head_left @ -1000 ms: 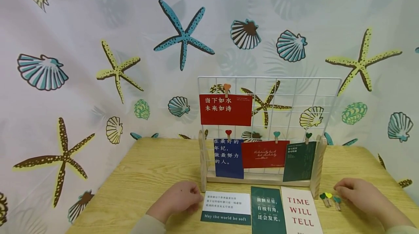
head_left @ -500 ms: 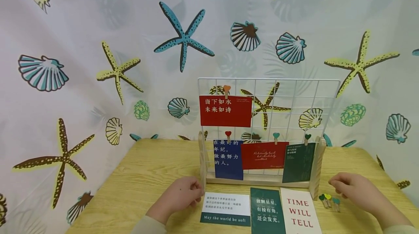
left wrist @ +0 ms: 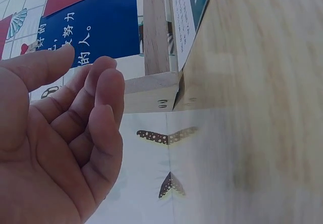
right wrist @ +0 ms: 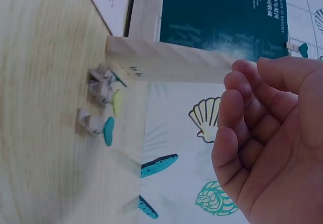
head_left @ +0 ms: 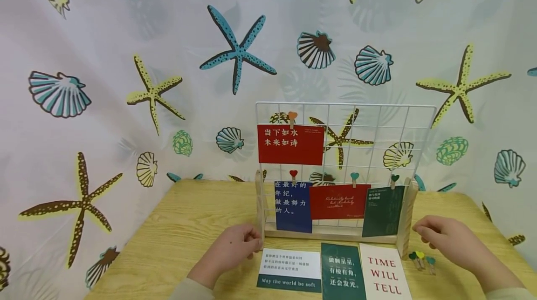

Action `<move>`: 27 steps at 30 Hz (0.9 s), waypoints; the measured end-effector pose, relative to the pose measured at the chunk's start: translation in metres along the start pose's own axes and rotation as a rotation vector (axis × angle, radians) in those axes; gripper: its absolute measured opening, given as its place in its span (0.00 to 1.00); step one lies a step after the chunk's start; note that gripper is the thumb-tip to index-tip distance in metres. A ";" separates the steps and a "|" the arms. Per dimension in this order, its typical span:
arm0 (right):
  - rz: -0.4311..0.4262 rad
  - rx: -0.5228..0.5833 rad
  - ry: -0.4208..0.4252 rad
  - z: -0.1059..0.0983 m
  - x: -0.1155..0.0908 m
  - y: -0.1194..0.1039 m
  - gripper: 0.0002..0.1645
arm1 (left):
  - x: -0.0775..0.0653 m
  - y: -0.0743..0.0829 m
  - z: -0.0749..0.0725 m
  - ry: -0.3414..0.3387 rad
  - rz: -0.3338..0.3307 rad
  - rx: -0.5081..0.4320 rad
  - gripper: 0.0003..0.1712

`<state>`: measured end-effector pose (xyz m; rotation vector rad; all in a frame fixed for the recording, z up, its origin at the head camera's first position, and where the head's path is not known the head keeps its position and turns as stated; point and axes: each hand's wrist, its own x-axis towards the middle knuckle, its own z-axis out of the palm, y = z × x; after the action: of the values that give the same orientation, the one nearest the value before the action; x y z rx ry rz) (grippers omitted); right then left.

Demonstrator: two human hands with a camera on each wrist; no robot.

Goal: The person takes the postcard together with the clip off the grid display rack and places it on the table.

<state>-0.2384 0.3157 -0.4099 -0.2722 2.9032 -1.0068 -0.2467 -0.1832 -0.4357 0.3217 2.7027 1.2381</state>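
Observation:
My left hand (head_left: 235,248) is by the left wooden foot of a white wire grid stand, fingers loosely curled and holding nothing. In the left wrist view its palm and bent fingers show beside a blue card (left wrist: 103,27). My right hand (head_left: 450,242) is beside the stand's right post, also loosely curled around nothing. Several cards hang from the grid by heart-topped clips: an upper red card (head_left: 290,145), a blue card, a lower red card (head_left: 340,202) and a dark green card (head_left: 383,211). The stand's wooden base (head_left: 331,233) rests on the table.
In front of the stand lie a white-and-green card (head_left: 289,269), a green card (head_left: 343,272) and a cream card (head_left: 385,272). Several loose heart clips (head_left: 421,261) lie by the right foot. Behind hangs a curtain (head_left: 277,2) with starfish and shells.
My right hand has moved left and slightly up, from beside the loose clips to the stand's right post. My left hand has shifted slightly toward the left foot. The cards stay put.

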 end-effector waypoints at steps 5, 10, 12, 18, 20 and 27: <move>-0.012 -0.015 0.014 0.001 0.001 -0.011 0.19 | 0.001 0.000 0.000 0.018 0.025 -0.011 0.05; -0.034 -0.026 0.019 0.003 0.002 -0.019 0.19 | 0.003 -0.002 0.000 0.022 0.047 -0.022 0.05; -0.043 -0.031 0.023 0.003 0.003 -0.021 0.18 | 0.004 -0.002 0.000 0.026 0.050 -0.024 0.05; -0.086 -0.045 0.035 0.003 0.003 -0.029 0.19 | 0.004 0.000 0.001 0.060 0.051 -0.022 0.06; -0.088 -0.052 0.043 0.004 0.005 -0.033 0.19 | 0.004 0.001 0.001 0.077 0.049 -0.019 0.06; -0.150 -0.054 0.052 0.004 0.008 -0.048 0.17 | 0.004 0.004 0.000 0.121 0.066 -0.030 0.07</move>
<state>-0.2388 0.2741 -0.3834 -0.4798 2.9987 -0.9695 -0.2497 -0.1798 -0.4330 0.3463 2.7923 1.3568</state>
